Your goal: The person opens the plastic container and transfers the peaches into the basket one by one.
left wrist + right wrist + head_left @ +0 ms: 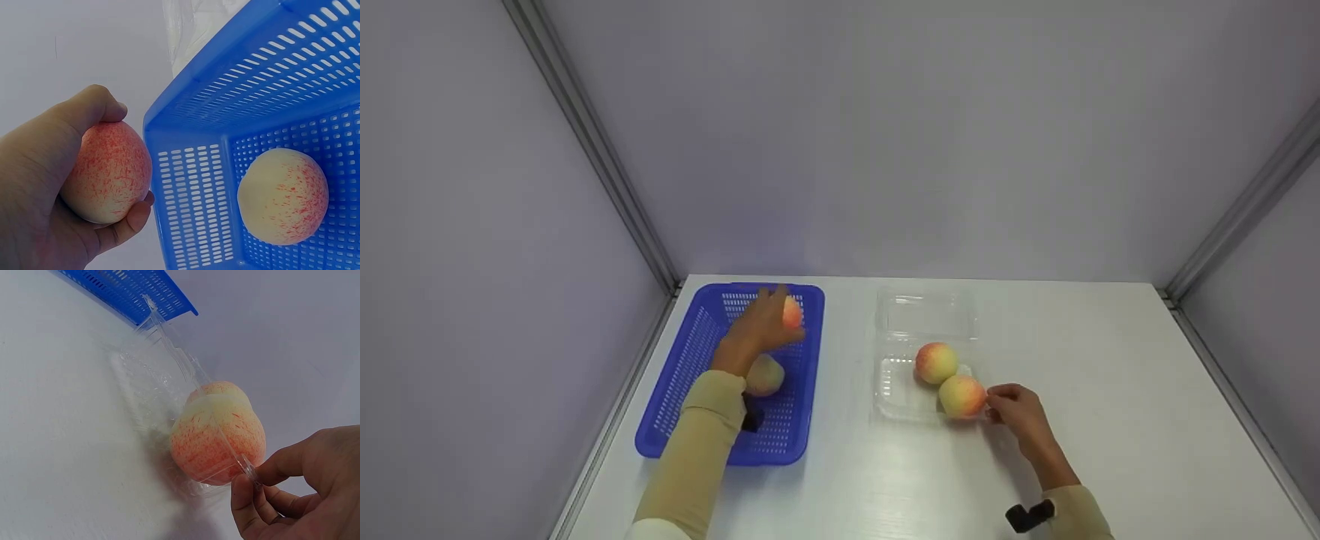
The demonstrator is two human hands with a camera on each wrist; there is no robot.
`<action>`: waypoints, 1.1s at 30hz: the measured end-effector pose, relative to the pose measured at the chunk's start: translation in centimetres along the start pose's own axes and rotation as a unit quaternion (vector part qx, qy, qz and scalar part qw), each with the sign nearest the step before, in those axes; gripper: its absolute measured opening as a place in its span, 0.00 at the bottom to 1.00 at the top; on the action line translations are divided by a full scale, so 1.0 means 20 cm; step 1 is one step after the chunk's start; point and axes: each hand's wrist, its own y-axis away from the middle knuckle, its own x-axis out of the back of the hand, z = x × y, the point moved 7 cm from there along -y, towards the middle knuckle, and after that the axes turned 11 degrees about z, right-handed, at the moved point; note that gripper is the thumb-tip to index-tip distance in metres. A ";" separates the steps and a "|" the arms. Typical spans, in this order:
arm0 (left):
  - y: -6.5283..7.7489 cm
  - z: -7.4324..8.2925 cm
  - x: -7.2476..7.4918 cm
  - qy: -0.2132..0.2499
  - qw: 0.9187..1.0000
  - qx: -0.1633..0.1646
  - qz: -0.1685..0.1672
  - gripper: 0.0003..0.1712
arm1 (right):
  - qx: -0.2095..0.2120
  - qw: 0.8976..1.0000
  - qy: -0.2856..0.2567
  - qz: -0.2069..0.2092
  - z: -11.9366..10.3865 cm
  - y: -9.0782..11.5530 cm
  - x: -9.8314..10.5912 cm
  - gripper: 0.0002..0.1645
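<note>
My left hand (756, 330) grips a red-blushed peach (109, 174), thumb on one side and fingers curled beneath. It is over the far part of the blue basket (811, 360) in the head view. Inside the basket lies another peach (284, 197), partly behind my left wrist in the head view. My right hand (1021, 416) pinches the near right rim (246, 467) of a clear plastic clamshell box (891, 386) between thumb and fingers. Two peaches, a farther one (936, 363) and a nearer one (962, 397), sit in the box's base, the nearer beside my right fingertips.
The box's clear lid (928, 315) lies folded back behind its base. Both containers stand on a white table (1110, 360), the basket at the left. Grey panels (915, 150) rise behind the table and along both sides.
</note>
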 end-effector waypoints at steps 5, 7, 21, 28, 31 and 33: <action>0.01 -0.02 0.01 0.003 1.000 0.012 -0.003 0.57 | 0.000 1.000 0.004 0.003 0.00 0.00 0.00 0.18; 0.01 -0.03 0.01 0.004 1.000 0.013 -0.003 0.57 | -0.002 1.000 0.008 0.004 0.00 0.00 0.00 0.18; 0.03 -0.07 0.03 0.004 1.000 -0.003 0.014 0.56 | -0.007 1.000 0.006 0.009 0.01 0.00 0.01 0.19; 0.03 -0.11 0.05 -0.007 1.000 -0.001 0.020 0.55 | -0.002 1.000 0.003 0.003 0.00 0.02 0.01 0.18; 0.03 -0.13 0.05 -0.003 1.000 0.005 0.018 0.56 | -0.002 1.000 -0.002 0.003 -0.01 0.02 0.01 0.18; 0.03 -0.15 0.05 -0.002 1.000 0.010 0.017 0.56 | -0.001 1.000 -0.003 0.001 0.00 0.02 0.01 0.18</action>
